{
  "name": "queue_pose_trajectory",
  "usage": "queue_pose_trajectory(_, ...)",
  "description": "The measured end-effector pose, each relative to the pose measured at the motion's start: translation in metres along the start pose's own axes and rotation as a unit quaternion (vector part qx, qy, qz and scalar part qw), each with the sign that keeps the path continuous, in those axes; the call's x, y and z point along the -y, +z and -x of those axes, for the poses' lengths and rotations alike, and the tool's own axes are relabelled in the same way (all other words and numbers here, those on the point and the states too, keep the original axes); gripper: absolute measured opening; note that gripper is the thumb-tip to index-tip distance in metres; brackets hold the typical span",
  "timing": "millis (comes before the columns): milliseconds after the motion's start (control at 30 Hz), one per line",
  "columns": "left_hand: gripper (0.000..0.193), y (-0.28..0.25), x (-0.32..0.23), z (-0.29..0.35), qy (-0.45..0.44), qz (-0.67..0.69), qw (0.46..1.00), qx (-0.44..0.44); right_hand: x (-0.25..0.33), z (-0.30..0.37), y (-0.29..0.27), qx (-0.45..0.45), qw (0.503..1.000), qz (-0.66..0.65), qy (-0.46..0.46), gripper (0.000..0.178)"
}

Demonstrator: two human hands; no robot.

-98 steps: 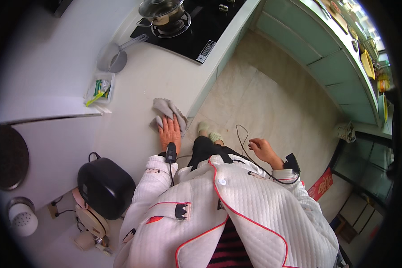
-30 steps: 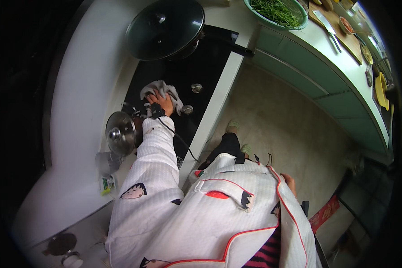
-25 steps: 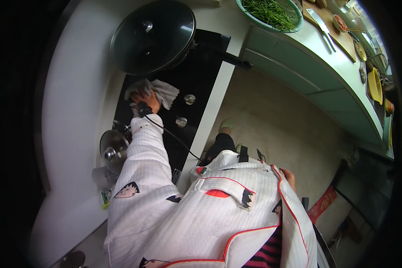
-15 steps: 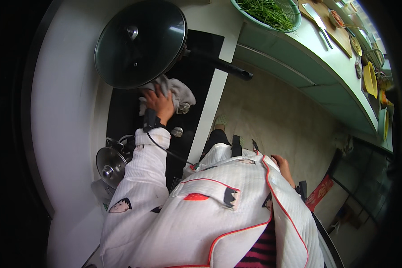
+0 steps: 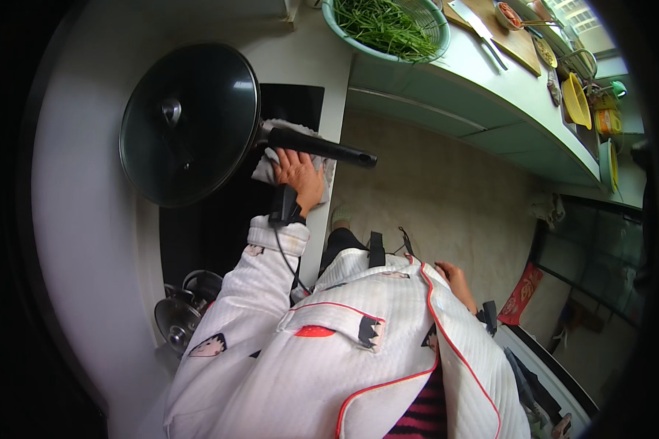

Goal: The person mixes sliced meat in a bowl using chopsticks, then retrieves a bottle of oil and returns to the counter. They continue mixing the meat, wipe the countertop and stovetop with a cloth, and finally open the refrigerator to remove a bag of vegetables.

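Left fingers [image 5: 293,159] moved rumpled grey cloth [image 5: 265,170] beneath smooth black handle [image 5: 322,146].

Black hob [image 5: 198,228]: bare stretch left between lidded pan [image 5: 198,135] and small pot [image 5: 176,320]; passage beyond left hand [image 5: 301,180] crossed by pan handle [image 5: 324,147].

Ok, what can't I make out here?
All in head view:
Middle of the cloth: under the left hand and black handle.
Anything beneath the dark lid: covered.
Part of the smaller pot: behind the left sleeve.
Palm of the right hand: turned away.
Greens basket: cut by top edge.
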State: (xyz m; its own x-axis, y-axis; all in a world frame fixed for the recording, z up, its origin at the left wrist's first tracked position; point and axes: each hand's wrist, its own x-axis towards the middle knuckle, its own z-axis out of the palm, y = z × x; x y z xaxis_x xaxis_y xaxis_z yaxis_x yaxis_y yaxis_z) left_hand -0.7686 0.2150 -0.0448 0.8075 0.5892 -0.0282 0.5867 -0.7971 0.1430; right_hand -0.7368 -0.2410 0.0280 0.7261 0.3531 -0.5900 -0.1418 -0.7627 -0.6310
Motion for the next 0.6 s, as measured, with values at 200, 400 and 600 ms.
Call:
queue_pose_trajectory(200,0.078,-0.004,-0.032,-0.104,-0.002,-0.034,0.995,-0.093,-0.020,0.021,0.006,-0.005,0.998,-0.035,0.048,0.034)
queue_pose_trajectory(400,0.072,-0.008,-0.040,-0.114,0.013,-0.019,0.993,-0.115,-0.012,0.057,-0.006,-0.034,0.994,-0.026,0.101,0.036)
queue_pose_trajectory(600,0.074,-0.008,-0.042,-0.009,0.047,0.026,0.995,-0.081,-0.018,0.033,-0.016,0.030,0.994,0.017,0.104,0.038)
